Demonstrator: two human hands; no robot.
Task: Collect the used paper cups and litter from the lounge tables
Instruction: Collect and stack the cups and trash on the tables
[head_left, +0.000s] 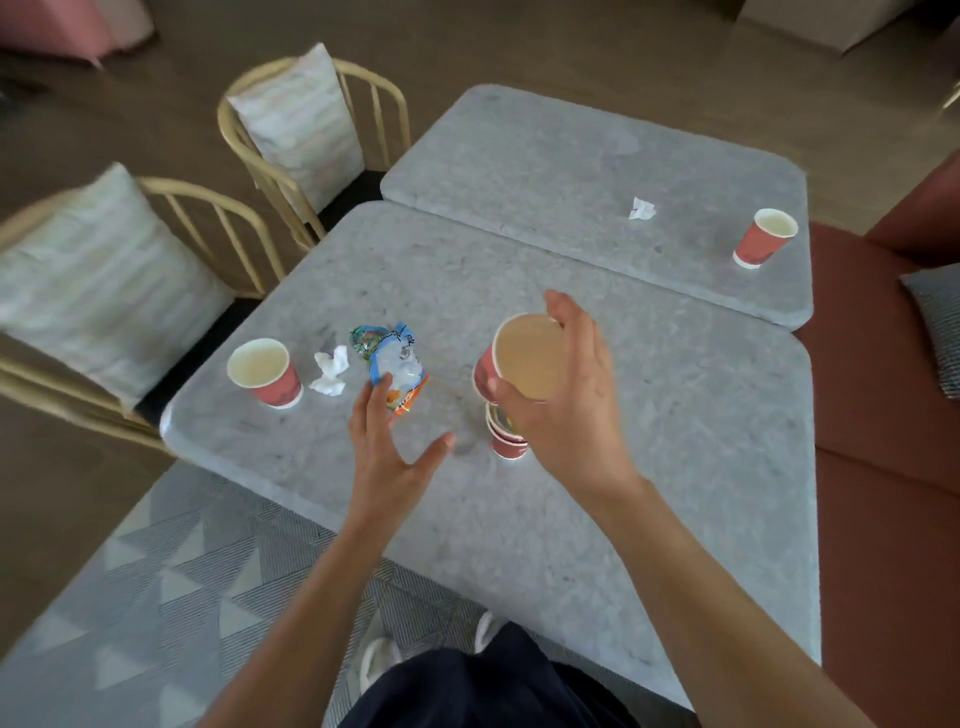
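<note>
Dark trousers (467, 691) lowest in view, forearms reaching over near table (623, 519). Right hand (561, 410) curled round rim of tilted red paper cup (524, 358), just above stacked cups (506, 441). Left hand (387, 447) spread, fingertips at near edge of snack wrapper (395, 364). Beside that, crumpled tissue (330, 371), then another cup (265, 371). On far table (571, 156), second tissue (642, 209) and last cup (763, 238), well apart. Probably all light and easily crushed: cups best taken by the stiffer rim, wrapper and tissues pinched anywhere.

Left hand (385, 448) open, fingers spread, right hand (567, 415) gripping paper cup (524, 358)
</note>
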